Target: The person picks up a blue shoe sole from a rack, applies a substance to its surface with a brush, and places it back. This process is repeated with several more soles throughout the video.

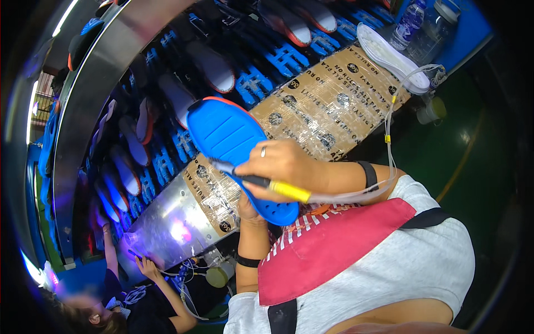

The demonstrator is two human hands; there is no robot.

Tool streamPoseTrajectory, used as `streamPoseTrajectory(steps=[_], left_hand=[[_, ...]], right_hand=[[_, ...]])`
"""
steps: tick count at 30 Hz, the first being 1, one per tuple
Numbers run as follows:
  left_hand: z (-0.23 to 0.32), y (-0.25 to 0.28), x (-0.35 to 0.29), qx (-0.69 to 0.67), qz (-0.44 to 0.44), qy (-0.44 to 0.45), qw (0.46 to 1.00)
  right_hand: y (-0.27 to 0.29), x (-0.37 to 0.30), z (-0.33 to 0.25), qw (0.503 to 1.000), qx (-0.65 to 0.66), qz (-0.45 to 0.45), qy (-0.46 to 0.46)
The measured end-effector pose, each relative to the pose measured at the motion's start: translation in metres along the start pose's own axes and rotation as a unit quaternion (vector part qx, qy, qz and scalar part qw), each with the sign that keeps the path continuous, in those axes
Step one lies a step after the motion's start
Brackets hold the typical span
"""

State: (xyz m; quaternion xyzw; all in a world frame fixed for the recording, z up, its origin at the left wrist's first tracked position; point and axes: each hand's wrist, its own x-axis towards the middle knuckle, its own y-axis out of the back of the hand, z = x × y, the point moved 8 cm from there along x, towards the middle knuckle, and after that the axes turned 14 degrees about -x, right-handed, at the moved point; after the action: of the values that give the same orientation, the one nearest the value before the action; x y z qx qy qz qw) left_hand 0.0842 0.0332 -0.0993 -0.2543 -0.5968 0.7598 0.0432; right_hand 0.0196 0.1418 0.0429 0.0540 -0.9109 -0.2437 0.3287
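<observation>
My left hand (248, 209) grips a blue shoe sole (225, 131) from beneath near its narrower, dotted end; most of its fingers are hidden behind the sole. The sole is tilted, its blue face toward me, with an orange-red edge along the far rim. My right hand (283, 167) is closed around a brush (261, 181) with a black and yellow handle. A clear tube (356, 196) runs from the handle's end along my right forearm. The bristles lie against the sole's middle, near its left edge; whether they touch it is hard to tell.
A cardboard-covered ledge (334, 100) under clear wrap lies beyond my hands, continuing left as bare metal (172, 217). Behind it, a conveyor carries several dark soles (208, 67) on blue holders (253, 83). A white sole (392, 58) and bottles (409, 25) stand far right. A co-worker (139, 300) works at lower left.
</observation>
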Motion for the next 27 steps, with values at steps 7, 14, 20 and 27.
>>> streamPoseTrajectory(steps=[7,14,20,27], left_hand=[[0.013,0.002,0.018,-0.011,-0.019,-0.024,0.999],[0.02,0.005,0.039,-0.024,-0.037,-0.043,0.998],[0.027,-0.014,0.043,-0.042,-0.056,-0.065,0.995],[0.038,-0.032,0.055,-0.078,-0.085,-0.108,0.987]], right_hand=[[0.01,0.002,0.01,0.989,0.144,-0.014,-0.001],[0.009,0.008,-0.002,0.992,0.112,-0.022,0.047],[0.007,0.005,-0.001,0.999,0.011,0.01,0.052],[0.006,0.007,0.0,0.99,0.125,0.006,0.059]])
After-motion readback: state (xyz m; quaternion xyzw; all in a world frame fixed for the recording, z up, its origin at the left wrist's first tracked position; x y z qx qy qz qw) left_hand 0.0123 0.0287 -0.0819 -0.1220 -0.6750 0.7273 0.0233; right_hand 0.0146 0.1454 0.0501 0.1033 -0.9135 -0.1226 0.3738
